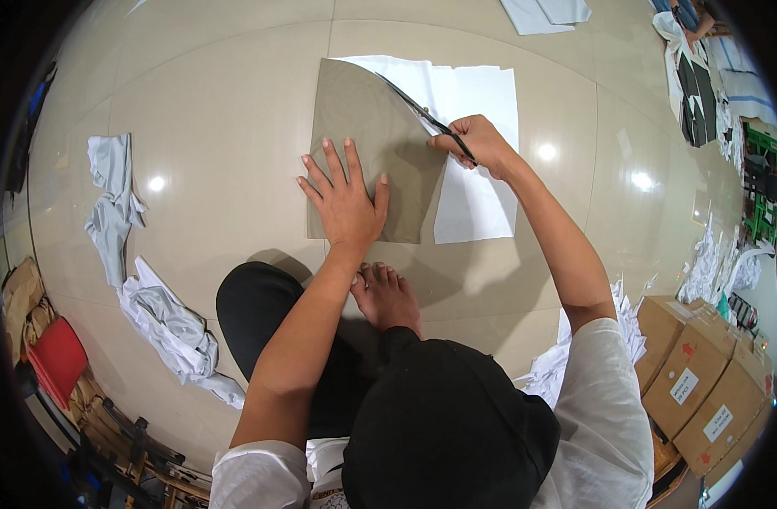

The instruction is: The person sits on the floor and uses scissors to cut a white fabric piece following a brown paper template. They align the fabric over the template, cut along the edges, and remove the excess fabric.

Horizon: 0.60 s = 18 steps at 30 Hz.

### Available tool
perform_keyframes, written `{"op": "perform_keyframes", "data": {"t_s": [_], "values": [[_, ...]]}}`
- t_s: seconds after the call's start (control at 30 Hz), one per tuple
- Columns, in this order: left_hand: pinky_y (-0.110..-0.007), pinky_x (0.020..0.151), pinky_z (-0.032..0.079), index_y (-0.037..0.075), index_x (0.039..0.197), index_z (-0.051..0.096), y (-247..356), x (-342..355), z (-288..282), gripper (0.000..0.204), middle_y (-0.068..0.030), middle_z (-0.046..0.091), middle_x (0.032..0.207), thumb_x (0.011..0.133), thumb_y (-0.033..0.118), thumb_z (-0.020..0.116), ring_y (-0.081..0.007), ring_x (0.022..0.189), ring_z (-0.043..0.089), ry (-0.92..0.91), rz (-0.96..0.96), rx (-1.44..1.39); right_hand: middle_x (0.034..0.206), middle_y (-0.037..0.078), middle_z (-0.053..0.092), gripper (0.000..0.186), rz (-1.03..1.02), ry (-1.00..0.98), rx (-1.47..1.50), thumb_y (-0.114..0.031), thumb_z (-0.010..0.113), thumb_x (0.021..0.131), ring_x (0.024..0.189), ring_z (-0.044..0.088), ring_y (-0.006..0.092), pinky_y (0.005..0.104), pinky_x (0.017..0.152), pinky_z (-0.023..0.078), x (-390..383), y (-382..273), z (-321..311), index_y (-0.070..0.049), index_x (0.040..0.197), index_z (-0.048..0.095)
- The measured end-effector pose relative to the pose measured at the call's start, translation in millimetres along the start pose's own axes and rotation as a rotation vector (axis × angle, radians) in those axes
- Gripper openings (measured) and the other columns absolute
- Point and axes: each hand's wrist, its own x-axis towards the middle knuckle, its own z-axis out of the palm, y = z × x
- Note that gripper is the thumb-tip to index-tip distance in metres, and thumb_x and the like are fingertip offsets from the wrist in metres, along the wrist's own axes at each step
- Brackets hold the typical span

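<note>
A grey-brown pattern piece (367, 110) with a curved right edge lies flat on the floor, over a white cloth sheet (481, 187). My left hand (348, 204) rests on the pattern's lower part, palm down and fingers spread. At the pattern's right edge, my right hand (481, 146) grips black-handled scissors (405, 99). Their blades point up and left along the curve, where brown piece and white cloth meet. White cloth shows on the right of the blades, split from the pattern by a gap lower down. My bare foot (387, 297) is just below the pattern.
Crumpled white and grey cloth (172, 322) lies at the left. Cardboard boxes (693, 373) are stacked at the lower right beside white scraps (549, 365). Folded white cloth (545, 13) lies at the far edge. Another person's hand (702, 24) shows at the upper right.
</note>
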Motion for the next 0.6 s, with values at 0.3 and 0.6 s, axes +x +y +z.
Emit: {"op": "perform_keyframes", "data": {"t_s": [0.3, 0.6], "values": [[-0.081, 0.13, 0.011, 0.008, 0.181, 0.026, 0.5, 0.0, -0.5, 0.09, -0.0288, 0.017, 0.186, 0.111, 0.054, 0.059, -0.0657, 0.166, 0.012, -0.002, -0.002, -0.007, 0.051, -0.002, 0.051, 0.043, 0.001, -0.012, -0.008, -0.025, 0.089, 0.088, 0.043, 0.043, 0.0079, 0.0272, 0.047, 0.031, 1.9, 2.9, -2.2, -0.013, 0.062, 0.057], [-0.082, 0.13, 0.011, 0.008, 0.181, 0.027, 0.7, -0.1, -1.5, 0.089, -0.0294, 0.018, 0.186, 0.111, 0.054, 0.058, -0.0658, 0.166, 0.012, 0.008, 0.0, -0.007, 0.053, -0.002, 0.051, 0.039, -0.016, -0.018, 0.029, -0.024, 0.088, 0.084, 0.044, 0.043, 0.0082, 0.0275, 0.045, 0.029, 4.7, 2.3, 1.1, -0.011, 0.063, 0.058]]}}
